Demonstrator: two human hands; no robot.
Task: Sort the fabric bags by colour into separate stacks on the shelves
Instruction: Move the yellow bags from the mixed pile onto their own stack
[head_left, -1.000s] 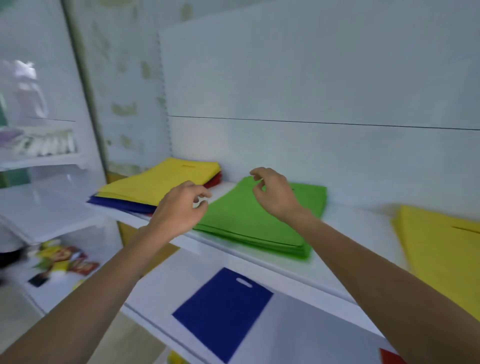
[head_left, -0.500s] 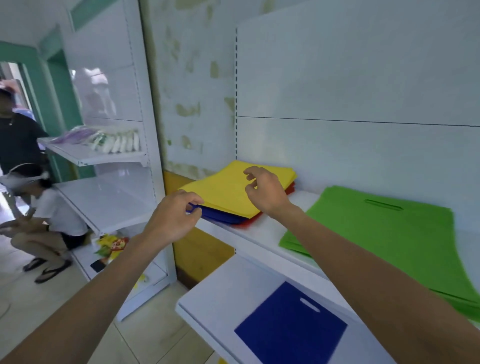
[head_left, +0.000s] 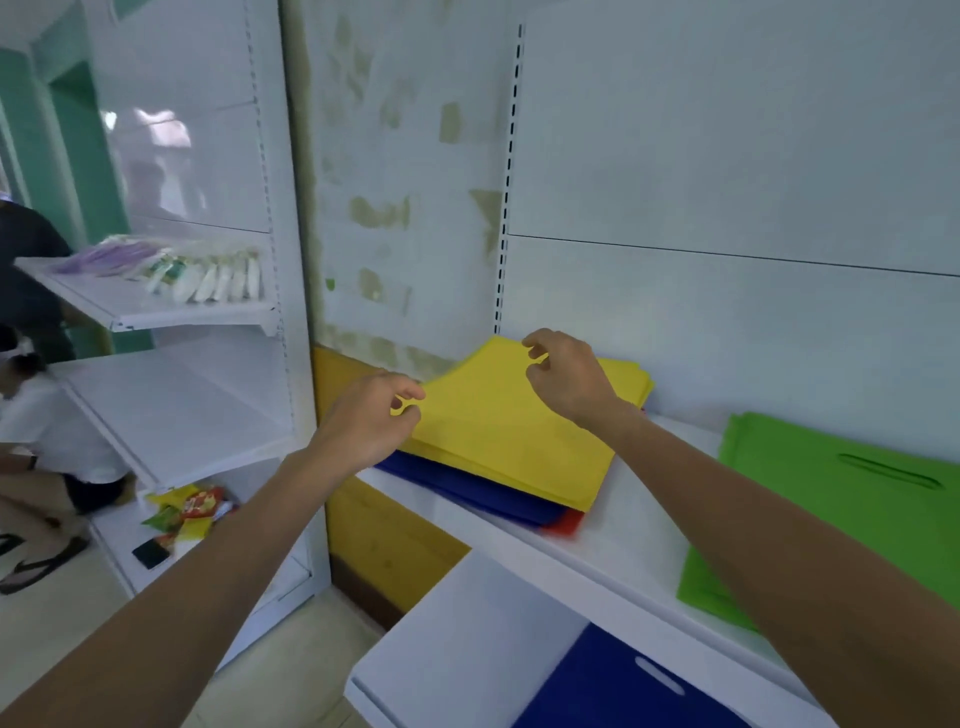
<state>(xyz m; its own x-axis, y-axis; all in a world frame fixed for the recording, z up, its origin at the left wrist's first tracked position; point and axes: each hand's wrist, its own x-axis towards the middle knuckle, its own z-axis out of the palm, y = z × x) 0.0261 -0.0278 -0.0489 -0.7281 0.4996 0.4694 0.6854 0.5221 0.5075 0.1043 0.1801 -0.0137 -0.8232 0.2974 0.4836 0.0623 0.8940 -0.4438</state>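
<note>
Moved up from the blue bags (head_left: 467, 486), my left hand (head_left: 371, 415) nearly pinches the 9 o'clock corner of the yellow bags (head_left: 509, 436) on the shelf (head_left: 623, 545). I cannot tell if it grips. My right hand (head_left: 569, 379), loosely curled and empty, hovers at their 12 o'clock.

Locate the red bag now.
Head view, centre: the red bag sits under the blue bags and yellow bags on the upper shelf, left of the green stack; only a corner shows.
</note>
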